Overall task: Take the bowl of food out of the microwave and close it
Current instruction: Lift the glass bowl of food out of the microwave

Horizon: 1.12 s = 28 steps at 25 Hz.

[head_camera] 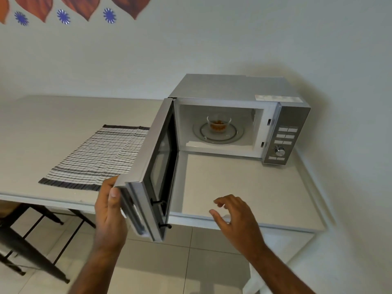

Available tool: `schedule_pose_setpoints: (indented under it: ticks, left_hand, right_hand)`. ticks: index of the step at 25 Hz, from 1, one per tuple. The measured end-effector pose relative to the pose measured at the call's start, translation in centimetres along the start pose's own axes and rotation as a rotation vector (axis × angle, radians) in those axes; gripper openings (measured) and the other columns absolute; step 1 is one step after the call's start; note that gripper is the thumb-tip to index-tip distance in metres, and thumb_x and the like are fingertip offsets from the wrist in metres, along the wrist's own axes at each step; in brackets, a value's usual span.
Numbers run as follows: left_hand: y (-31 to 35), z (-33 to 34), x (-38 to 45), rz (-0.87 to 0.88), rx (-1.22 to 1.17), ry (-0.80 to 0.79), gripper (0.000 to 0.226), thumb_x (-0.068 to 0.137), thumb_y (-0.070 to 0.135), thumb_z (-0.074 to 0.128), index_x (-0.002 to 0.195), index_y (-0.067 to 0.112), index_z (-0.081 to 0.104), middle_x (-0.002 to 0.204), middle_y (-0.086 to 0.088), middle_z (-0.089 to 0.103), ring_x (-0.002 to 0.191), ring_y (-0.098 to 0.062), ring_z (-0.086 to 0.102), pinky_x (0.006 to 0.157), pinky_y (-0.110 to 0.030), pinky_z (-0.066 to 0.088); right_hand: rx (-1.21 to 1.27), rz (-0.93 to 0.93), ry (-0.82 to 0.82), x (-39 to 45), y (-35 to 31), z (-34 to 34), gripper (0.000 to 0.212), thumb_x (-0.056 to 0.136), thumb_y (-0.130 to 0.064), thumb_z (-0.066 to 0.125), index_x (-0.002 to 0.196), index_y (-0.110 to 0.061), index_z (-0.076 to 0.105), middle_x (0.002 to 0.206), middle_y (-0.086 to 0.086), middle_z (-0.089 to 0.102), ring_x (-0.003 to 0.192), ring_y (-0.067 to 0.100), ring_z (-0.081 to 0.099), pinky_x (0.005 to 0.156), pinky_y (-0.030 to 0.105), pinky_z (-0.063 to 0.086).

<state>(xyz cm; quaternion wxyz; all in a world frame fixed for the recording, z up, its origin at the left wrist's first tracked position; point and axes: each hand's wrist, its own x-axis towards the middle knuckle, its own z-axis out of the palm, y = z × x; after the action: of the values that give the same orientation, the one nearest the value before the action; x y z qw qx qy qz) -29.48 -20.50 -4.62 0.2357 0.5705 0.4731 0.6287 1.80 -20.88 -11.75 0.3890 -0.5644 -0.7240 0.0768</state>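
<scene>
A silver microwave (pixel 237 90) stands at the back right of the white counter, its door (pixel 148 166) swung wide open toward me. Inside, a small clear glass bowl (pixel 219 122) with brown food sits on the round glass turntable (pixel 231 135). My left hand (pixel 110 211) grips the outer edge of the door, thumb on its front face. My right hand (pixel 233 215) hovers over the counter's front edge, in front of the cavity, fingers spread and holding nothing.
A striped black-and-white placemat (pixel 95 158) lies on the table left of the door. The control panel (pixel 283 143) with buttons and a knob is on the microwave's right. Black table legs (pixel 31 240) stand on the tiled floor lower left. A wall rises close behind.
</scene>
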Motion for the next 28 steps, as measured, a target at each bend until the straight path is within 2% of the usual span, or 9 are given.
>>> schedule_pose_setpoints:
  ticks: [3,4,6,8,11,15,19,23,28]
  left_hand:
    - [2.1,-0.6,0.1,-0.135,0.008,0.063,0.044,0.107,0.059,0.029,0.135,0.045,0.06,0.132,0.019,0.065,0.121,0.005,0.059,0.104,-0.047,0.048]
    - [3.5,-0.6,0.1,-0.101,0.04,0.104,0.049,0.107,0.058,0.029,0.143,0.041,0.058,0.146,0.014,0.06,0.133,0.005,0.054,0.111,-0.041,0.043]
    - [6.7,-0.3,0.3,0.105,0.154,0.182,0.051,0.108,0.049,0.037,0.15,0.027,0.055,0.157,-0.003,0.053,0.144,-0.007,0.049,0.116,-0.029,0.041]
    - [9.6,1.0,0.3,0.301,0.366,0.18,0.049,0.104,0.035,0.047,0.151,0.024,0.054,0.155,-0.005,0.053,0.146,-0.016,0.045,0.12,-0.029,0.036]
    - [11.6,5.6,0.9,0.378,0.633,-0.004,0.054,0.103,0.044,0.049,0.151,0.021,0.053,0.152,0.003,0.05,0.147,-0.009,0.035,0.119,-0.036,0.028]
    - [9.3,13.4,2.5,0.282,0.724,-0.308,0.065,0.105,0.055,0.046,0.161,0.022,0.042,0.162,0.003,0.044,0.157,-0.019,0.029,0.124,-0.033,0.021]
    - [2.7,20.5,6.0,0.192,0.878,-0.505,0.077,0.108,0.058,0.042,0.172,0.02,0.022,0.179,-0.003,0.024,0.167,-0.025,0.015,0.132,-0.037,0.013]
    - [-3.2,25.5,9.9,0.096,1.002,-0.648,0.085,0.11,0.061,0.037,0.174,0.018,0.002,0.184,-0.006,0.0,0.17,-0.029,0.0,0.134,-0.042,0.003]
    - [-6.0,28.3,13.8,0.028,0.968,-0.632,0.084,0.11,0.062,0.036,0.174,0.016,0.008,0.183,-0.008,0.009,0.169,-0.032,0.01,0.134,-0.046,0.014]
  right_hand:
    - [-0.038,0.083,0.025,1.1,3.8,-1.2,0.032,0.095,-0.035,0.078,0.121,-0.019,0.07,0.111,-0.006,0.07,0.102,0.014,0.065,0.091,0.036,0.056]
    - [-0.05,0.103,0.04,1.4,4.9,-1.7,0.034,0.096,-0.035,0.077,0.124,-0.018,0.069,0.113,-0.004,0.07,0.103,0.013,0.064,0.093,0.033,0.054]
    - [-0.077,0.137,0.046,2.5,6.9,-2.6,0.037,0.097,-0.035,0.074,0.128,-0.016,0.066,0.119,-0.001,0.07,0.105,0.012,0.064,0.095,0.034,0.053]
    - [-0.098,0.159,0.023,3.6,8.5,-3.2,0.04,0.099,-0.037,0.071,0.133,-0.016,0.064,0.127,0.002,0.069,0.108,0.017,0.069,0.099,0.041,0.052]
    - [-0.111,0.177,-0.025,5.1,10.4,-3.5,0.048,0.103,-0.044,0.063,0.144,-0.02,0.054,0.143,0.001,0.061,0.121,0.022,0.065,0.106,0.04,0.048]
    - [-0.13,0.175,-0.087,7.1,12.2,-2.8,0.06,0.105,-0.055,0.052,0.156,-0.024,0.04,0.16,0.0,0.05,0.147,0.023,0.047,0.122,0.043,0.041]
    - [-0.164,0.169,-0.208,9.5,13.8,-2.4,0.077,0.105,-0.065,0.039,0.167,-0.025,0.018,0.178,0.0,0.02,0.165,0.024,0.014,0.134,0.047,0.016]
    - [-0.22,0.11,-0.299,11.8,14.8,-2.1,0.089,0.105,-0.067,0.037,0.169,-0.022,-0.006,0.179,0.0,-0.011,0.163,0.02,-0.017,0.134,0.045,0.001]
    - [-0.157,0.092,-0.365,15.6,15.2,-1.2,0.092,0.106,-0.063,0.041,0.168,-0.018,-0.009,0.176,0.0,-0.017,0.152,0.014,-0.026,0.129,0.04,-0.005]
